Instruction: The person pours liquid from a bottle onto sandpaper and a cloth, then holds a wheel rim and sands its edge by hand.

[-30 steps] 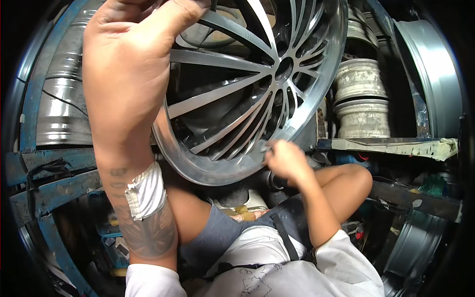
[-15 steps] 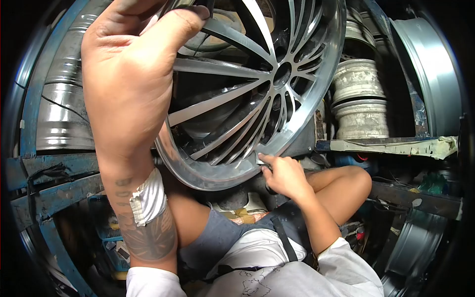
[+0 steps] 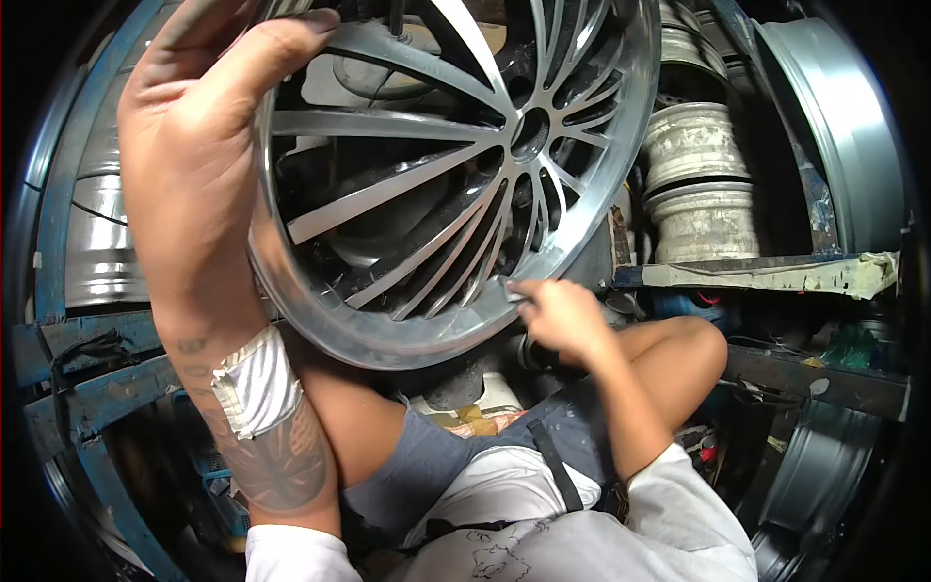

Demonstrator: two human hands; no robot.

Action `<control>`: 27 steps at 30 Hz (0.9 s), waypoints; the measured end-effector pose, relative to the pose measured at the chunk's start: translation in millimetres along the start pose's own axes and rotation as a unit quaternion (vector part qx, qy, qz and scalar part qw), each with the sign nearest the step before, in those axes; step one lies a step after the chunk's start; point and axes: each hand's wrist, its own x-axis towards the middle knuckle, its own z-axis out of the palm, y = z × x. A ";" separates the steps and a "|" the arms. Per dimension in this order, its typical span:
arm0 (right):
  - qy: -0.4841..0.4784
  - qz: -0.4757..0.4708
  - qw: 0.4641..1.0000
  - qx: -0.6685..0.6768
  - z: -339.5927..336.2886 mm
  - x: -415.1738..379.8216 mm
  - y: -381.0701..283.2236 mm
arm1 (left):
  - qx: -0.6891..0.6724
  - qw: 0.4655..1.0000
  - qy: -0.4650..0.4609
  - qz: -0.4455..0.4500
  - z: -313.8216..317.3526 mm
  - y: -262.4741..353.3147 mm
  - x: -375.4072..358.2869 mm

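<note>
A multi-spoke alloy wheel (image 3: 456, 136) with bright spoke faces and dark gaps stands tilted in front of me. My left hand (image 3: 199, 126) grips its rim at the upper left, the thumb laid over the edge and the other fingers partly out of sight. At the lower right of the wheel, my right hand (image 3: 572, 320) is closed in a pinch on a small grey pad (image 3: 514, 293), which looks like folded sandpaper. The pad is against the wheel's outer lip. Motion blurs the right fingers somewhat.
Dusty wheel barrels (image 3: 698, 145) are stacked on the right rack, beside a large silver rim (image 3: 834, 126). Blue metal frames (image 3: 107, 330) hold more rims on the left. Below the wheel are my bent legs, and a blue basket (image 3: 225, 500) sits at the lower left.
The wheel and my left hand have shifted left in view. My right hand stays at the wheel's lower lip with the pad and now looks more blurred.
</note>
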 end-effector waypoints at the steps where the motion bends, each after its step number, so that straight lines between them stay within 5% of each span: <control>1: -0.014 -0.005 1.000 -0.026 0.8 -10.2 -28.2 | 0.025 1.000 0.002 -0.008 -1.9 -0.6 0.7; 6: -0.005 0.033 0.999 -0.003 -16.7 -0.4 -14.3 | 0.198 0.976 -0.075 -0.049 -66.1 0.7 8.3; 17: -0.047 0.014 0.998 -0.042 -6.3 -29.8 -59.5 | 0.174 0.980 -0.055 -0.080 -61.8 1.8 5.4; 21: -0.046 0.085 0.994 0.047 -15.4 -9.0 -11.7 | 0.220 0.971 -0.073 -0.059 -70.1 1.0 9.1; 24: -0.058 0.037 0.997 -0.037 -1.4 -24.4 -52.6 | 0.208 0.973 -0.069 -0.068 -67.2 1.6 7.9; 27: -0.025 0.044 0.999 0.020 -12.0 -8.3 -18.6 | 0.162 0.982 -0.050 -0.080 -58.5 1.3 3.8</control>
